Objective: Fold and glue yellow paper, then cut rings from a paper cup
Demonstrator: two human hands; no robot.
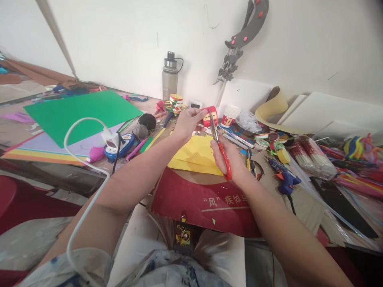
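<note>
My left hand [191, 121] is closed on a red paper cup [212, 115] with a yellow label, held sideways above the table. In my right hand [231, 159] is a pair of scissors [224, 153] with red handles, its blades pointing up against the near side of the cup. Whether the blades bite into the cup wall cannot be made out. Beneath both hands lie yellow sheets [194, 153] on a dark red board [203, 199] with printed characters. A white and red paper cup [230, 114] stands just beyond the scissors.
A grey bottle [170, 77] stands by the wall. Green card [86, 111] and a blue power strip [122, 145] with a white cable lie left. On the right are a blue glue gun [285, 179], bagged cotton swabs [317, 155] and a black phone-like slab [342, 205].
</note>
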